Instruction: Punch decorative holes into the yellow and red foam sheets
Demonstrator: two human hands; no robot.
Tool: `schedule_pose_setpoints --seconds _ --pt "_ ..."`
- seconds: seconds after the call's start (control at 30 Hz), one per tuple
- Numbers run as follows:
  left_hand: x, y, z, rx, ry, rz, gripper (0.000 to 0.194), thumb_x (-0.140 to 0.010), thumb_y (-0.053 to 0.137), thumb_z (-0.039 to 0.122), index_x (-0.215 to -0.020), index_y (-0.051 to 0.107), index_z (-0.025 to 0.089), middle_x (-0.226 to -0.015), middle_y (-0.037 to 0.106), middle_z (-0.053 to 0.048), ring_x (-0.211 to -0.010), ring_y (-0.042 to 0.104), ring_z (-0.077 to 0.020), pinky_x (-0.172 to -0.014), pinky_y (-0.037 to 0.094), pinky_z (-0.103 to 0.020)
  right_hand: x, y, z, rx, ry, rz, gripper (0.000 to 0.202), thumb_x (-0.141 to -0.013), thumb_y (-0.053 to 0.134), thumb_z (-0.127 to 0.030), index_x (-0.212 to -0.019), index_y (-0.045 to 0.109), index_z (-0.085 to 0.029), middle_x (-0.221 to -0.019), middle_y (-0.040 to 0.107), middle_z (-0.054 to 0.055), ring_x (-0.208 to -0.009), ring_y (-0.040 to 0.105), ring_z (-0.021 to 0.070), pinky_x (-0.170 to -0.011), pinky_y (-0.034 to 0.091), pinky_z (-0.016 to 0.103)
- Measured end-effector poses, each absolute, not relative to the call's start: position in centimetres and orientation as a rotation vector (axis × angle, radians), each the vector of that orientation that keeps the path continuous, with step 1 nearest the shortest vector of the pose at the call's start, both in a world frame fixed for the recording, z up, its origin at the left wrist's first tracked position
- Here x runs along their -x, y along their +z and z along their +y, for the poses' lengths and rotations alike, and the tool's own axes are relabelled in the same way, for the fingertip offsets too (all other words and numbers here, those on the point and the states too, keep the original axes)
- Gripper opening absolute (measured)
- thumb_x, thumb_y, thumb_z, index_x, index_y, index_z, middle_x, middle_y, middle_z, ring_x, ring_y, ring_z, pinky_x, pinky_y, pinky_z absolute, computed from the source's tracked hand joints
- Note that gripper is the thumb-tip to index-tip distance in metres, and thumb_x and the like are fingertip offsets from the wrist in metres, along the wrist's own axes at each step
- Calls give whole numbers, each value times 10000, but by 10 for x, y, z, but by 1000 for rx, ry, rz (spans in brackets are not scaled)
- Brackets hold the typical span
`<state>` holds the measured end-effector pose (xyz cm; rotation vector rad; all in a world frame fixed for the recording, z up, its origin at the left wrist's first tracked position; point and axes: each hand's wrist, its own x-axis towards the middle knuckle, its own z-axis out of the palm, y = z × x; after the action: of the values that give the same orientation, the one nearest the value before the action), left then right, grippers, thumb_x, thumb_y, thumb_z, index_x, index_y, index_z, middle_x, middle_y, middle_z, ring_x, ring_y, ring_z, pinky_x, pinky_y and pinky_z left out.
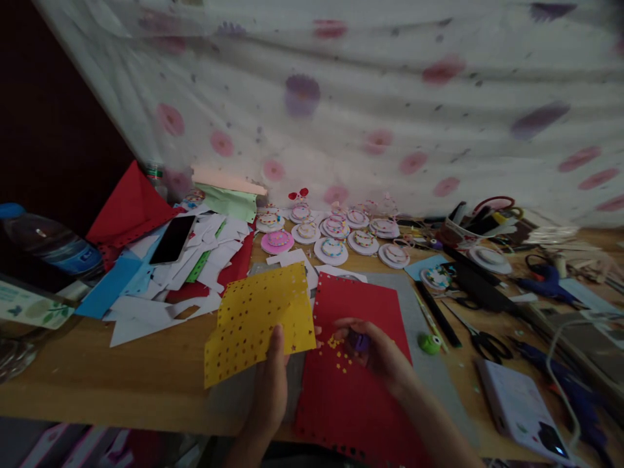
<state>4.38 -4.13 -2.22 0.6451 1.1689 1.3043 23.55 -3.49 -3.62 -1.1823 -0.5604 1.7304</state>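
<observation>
My left hand point(273, 374) holds a yellow sheet point(263, 305) punched with many small holes, its thumb on the front. My right hand point(373, 348) is closed around a small purple punch point(359, 341) over a red sheet point(363, 403). Several tiny yellow cut-outs point(344, 364) lie on the red sheet beside the right fingers. Along its left and lower edges the red sheet has punched holes. Beneath it is a grey mat point(439, 383).
Small decorated paper hats point(331, 250) stand behind the sheets. White paper scraps point(195, 260), a phone point(173, 240) and a bottle point(53, 244) are at left. Scissors point(490, 346), glue guns point(548, 283), a white case point(519, 406) and a pen cup point(461, 231) are at right.
</observation>
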Motion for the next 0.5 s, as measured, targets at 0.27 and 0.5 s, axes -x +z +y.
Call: schedule_pose_setpoints --seconds 0.27,0.5 --pt "-46 -27 -43 -614 1295 1206 608 -805 589 556 -1302 549 208 -1287 621 -137 -1290 472 -332 -1061 392 -496 -237 -27 -33 971 1857 -450 294 -678 605 -271 -920 710 -140 -707 665 42 -511 452 93 -457 293 204" --pt "-46 -28 -41 -622 1340 1291 605 -814 606 504 -1352 493 252 -1408 523 -83 -1402 294 -289 -1157 251 -443 -233 -29 -28 1393 1416 -903 134 -682 706 -322 -709 637 -211 -596 539 -30 -565 422 136 -519 301 250"
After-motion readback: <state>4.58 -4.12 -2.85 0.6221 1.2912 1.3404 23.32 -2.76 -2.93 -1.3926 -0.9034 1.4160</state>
